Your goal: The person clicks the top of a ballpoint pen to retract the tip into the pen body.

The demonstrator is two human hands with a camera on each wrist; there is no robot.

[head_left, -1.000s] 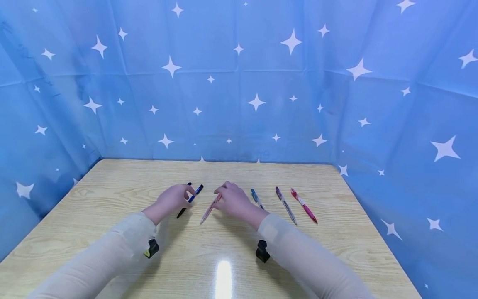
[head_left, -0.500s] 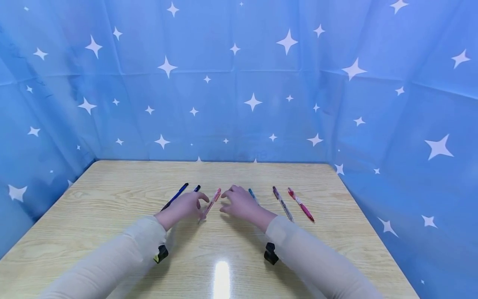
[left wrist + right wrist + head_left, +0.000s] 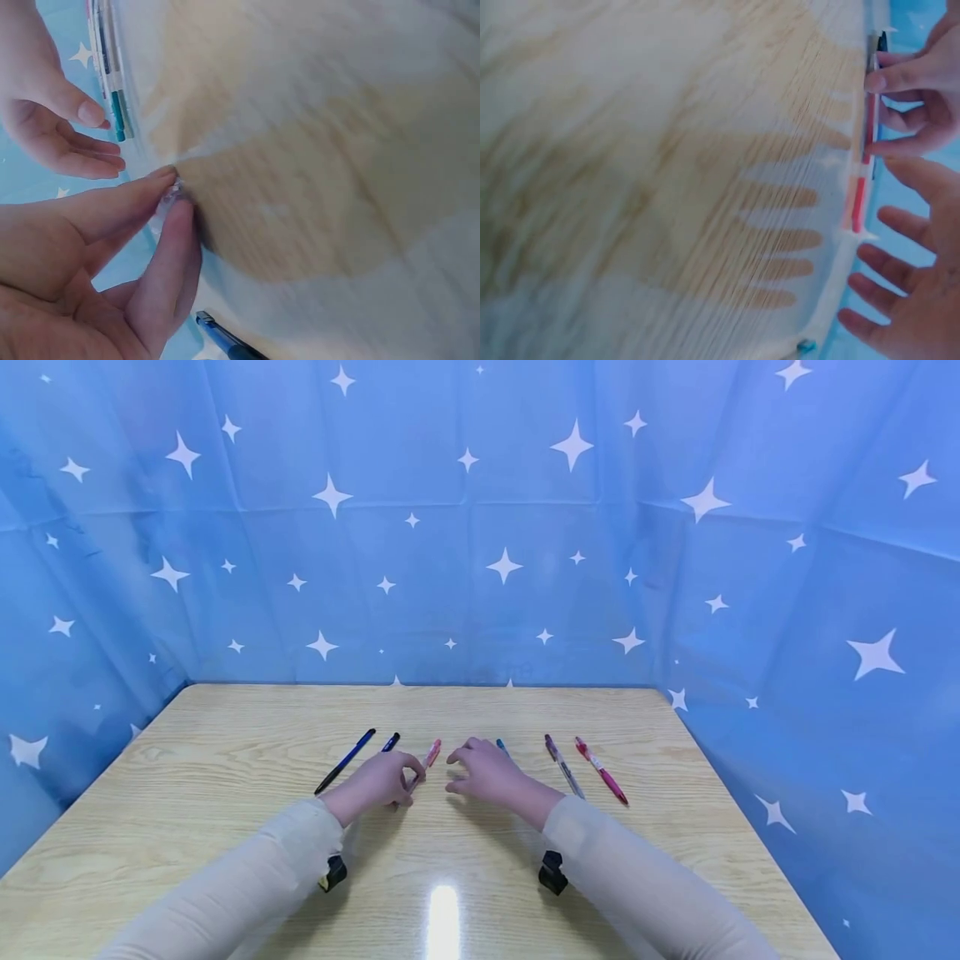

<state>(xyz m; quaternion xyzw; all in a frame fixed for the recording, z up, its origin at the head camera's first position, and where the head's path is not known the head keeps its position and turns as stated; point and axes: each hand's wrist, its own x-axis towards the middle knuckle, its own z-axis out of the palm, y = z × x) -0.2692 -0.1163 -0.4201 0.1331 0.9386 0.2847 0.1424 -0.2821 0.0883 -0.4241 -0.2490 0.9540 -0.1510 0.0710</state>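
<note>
My left hand [image 3: 378,779] pinches the near end of a pink pen [image 3: 432,753] between thumb and fingers. In the left wrist view, the pen's clear end [image 3: 172,196] shows at the fingertips. To the right, my right hand [image 3: 491,775] hovers with its fingers spread and loosely bent, holding nothing; the right wrist view shows the gap between it and the pink pen. A blue pen [image 3: 345,762] with a dark end lies left of my left hand. Another dark blue pen [image 3: 391,742] is partly hidden behind that hand.
Behind my right hand a teal pen [image 3: 502,746] pokes out. Farther right lie a purple-ended clear pen [image 3: 562,765] and a red-pink pen [image 3: 602,771]. A blue star-patterned curtain [image 3: 450,568] borders the wooden table [image 3: 247,727] at the back and sides.
The left hand has left the blue pens and moved right to the pink pen, now pinching it. The right hand has drawn slightly right, away from the pink pen.
</note>
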